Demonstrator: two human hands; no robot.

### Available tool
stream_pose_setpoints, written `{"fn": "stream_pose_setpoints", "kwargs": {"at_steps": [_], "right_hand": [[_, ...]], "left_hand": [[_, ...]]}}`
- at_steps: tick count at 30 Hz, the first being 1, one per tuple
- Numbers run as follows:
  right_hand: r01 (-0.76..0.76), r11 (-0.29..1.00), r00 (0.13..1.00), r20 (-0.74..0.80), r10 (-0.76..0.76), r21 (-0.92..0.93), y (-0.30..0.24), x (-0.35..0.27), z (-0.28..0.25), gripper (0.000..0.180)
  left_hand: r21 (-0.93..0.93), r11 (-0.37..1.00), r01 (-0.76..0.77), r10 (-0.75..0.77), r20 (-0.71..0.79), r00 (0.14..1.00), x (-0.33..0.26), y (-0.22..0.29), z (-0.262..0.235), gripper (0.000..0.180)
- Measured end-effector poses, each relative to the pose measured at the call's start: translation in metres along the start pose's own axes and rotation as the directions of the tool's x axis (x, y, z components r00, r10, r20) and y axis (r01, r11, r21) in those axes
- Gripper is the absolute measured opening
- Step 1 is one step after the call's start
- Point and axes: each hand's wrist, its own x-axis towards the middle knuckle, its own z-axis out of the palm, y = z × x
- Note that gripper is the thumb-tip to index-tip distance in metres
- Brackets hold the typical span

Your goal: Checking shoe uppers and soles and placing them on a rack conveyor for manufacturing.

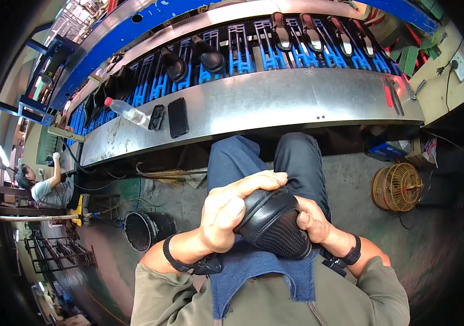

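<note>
A black shoe (273, 221) lies sole-up in my lap, its textured sole facing me. My left hand (231, 209) wraps over its toe end, fingers laid across the top. My right hand (312, 218) grips its other end from the right, partly hidden behind the shoe. Both wrists wear black bands. A blue denim cloth (253, 266) covers my lap under the shoe.
A curved steel bench (275, 100) runs ahead, with a plastic bottle (127, 112), a black phone (178, 117) and a small black case (157, 117). Behind it, blue racks (243, 51) carry black shoes. Black bucket (145, 228) left, wicker cage (397, 187) right, another person (47, 187) far left.
</note>
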Motion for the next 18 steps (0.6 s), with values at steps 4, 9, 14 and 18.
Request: {"fn": "stream_pose_setpoints", "kwargs": {"at_steps": [4,9,14,18], "right_hand": [[-0.01,1.0,1.0,0.016,0.01,0.002,0.0,-0.004,-0.005,0.078],[0.025,0.998,0.997,-0.068,-0.029,-0.055,-0.004,-0.005,-0.007,0.083],[-0.036,0.997,0.995,-0.094,0.042,0.068,0.015,-0.01,-0.017,0.078],[-0.004,0.979,0.995,-0.096,0.024,0.203,0.019,-0.014,-0.026,0.079]], "left_hand": [[-0.073,0.996,0.057,-0.053,0.058,0.997,-0.005,0.0,0.006,0.082],[0.373,0.916,-0.15,0.125,0.091,0.988,-0.01,0.019,0.0,0.079],[0.544,0.804,-0.237,0.263,0.032,0.964,-0.006,-0.004,0.019,0.083],[0.23,0.934,-0.272,0.32,-0.209,0.924,0.003,-0.033,0.043,0.088]]}}
